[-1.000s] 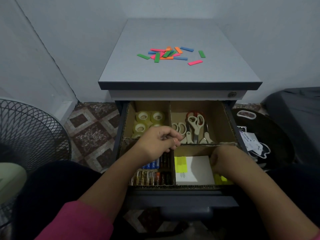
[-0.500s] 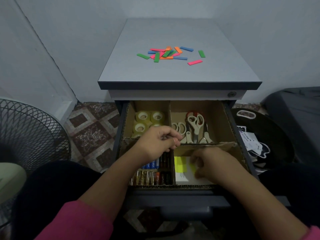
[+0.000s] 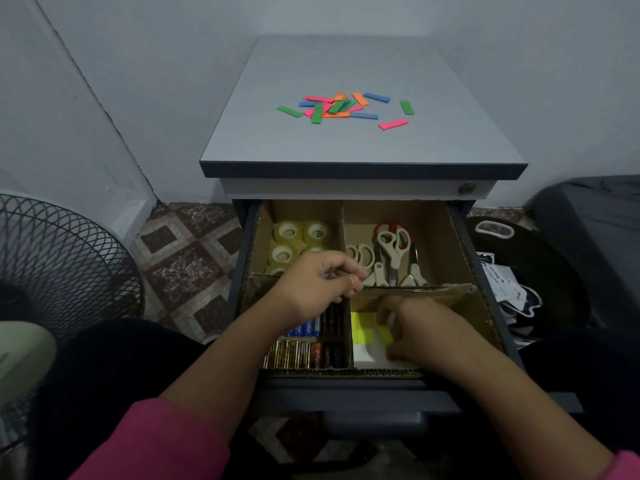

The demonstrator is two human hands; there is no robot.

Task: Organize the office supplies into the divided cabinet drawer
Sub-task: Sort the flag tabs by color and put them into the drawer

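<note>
The cabinet drawer (image 3: 346, 389) is pulled out, split by a cardboard divider (image 3: 422, 292) into compartments. Tape rolls (image 3: 301, 233) lie at the back left, scissors (image 3: 393, 247) at the back right, batteries (image 3: 308, 351) at the front left. My left hand (image 3: 318, 285) grips the divider where its walls cross. My right hand (image 3: 419, 330) is in the front right compartment, its fingers curled on yellow sticky notes (image 3: 362, 329) that lie over a white pad (image 3: 363, 355). Several coloured strips (image 3: 343, 107) are scattered on the cabinet top (image 3: 363, 143).
A fan's wire grille (image 3: 52, 265) stands close on the left. A black round object with loose papers (image 3: 502, 282) lies on the floor to the right, a dark bag (image 3: 588, 230) behind it. Walls close in behind the cabinet.
My right hand has slid from the right side of the front right compartment to its middle, and yellow notes came with it. My left hand has stayed on the divider.
</note>
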